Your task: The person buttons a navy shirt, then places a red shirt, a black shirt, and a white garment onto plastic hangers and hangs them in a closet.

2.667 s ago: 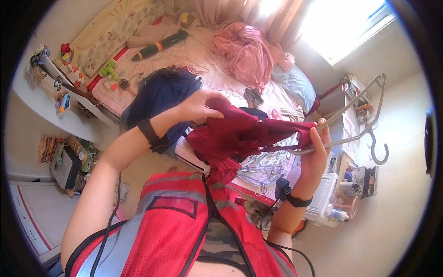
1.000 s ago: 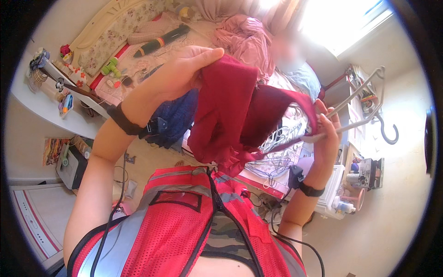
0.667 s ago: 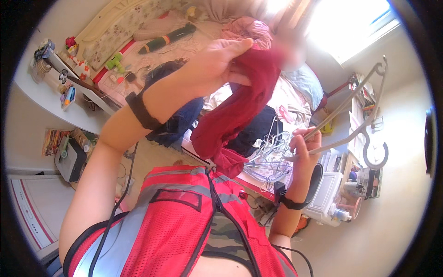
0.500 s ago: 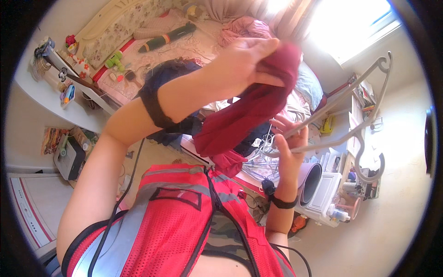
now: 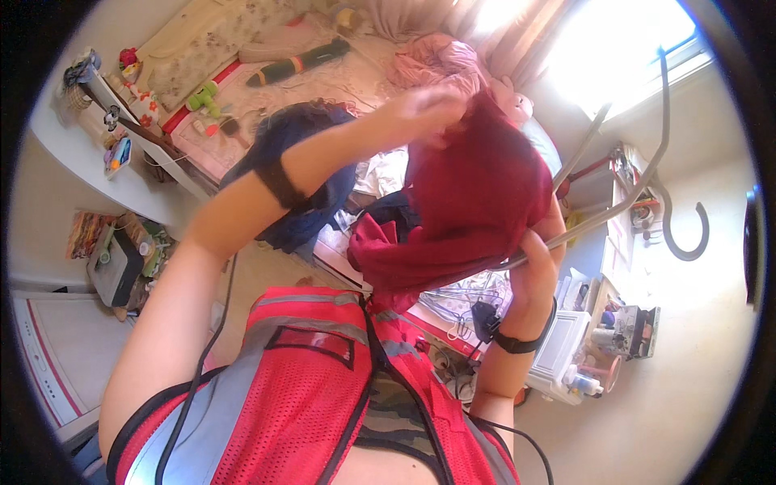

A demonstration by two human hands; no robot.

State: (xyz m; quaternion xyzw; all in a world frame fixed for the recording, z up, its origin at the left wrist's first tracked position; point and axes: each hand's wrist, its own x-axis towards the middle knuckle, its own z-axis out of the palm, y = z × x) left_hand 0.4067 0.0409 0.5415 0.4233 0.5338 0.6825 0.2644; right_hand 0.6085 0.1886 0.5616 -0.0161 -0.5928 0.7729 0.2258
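A dark red garment [image 5: 485, 194] spreads between my hands in front of my chest, its folds hanging low on the left. My left hand [image 5: 436, 113], smeared by motion, grips its upper edge. My right hand [image 5: 537, 263] is closed round a light grey clothes hanger [image 5: 626, 208]. The hook of that hanger points to the right, and its left end is hidden behind the cloth. Some of the red fabric touches the fingers of my right hand. What kind of garment it is, I cannot make out.
Behind my hands is a bed with a pink cover [image 5: 368, 77]. Dark blue clothes [image 5: 299, 218] are piled at its near side. Several thin hangers [image 5: 457, 303] lie below the garment. A white drawer unit [image 5: 558, 347] stands at the right, and a white desk [image 5: 77, 174] at the left.
The red garment has opened out and moved right, over the end of the hanger. My right hand has shifted right and the hanger has turned. My left hand has moved slightly left and down.
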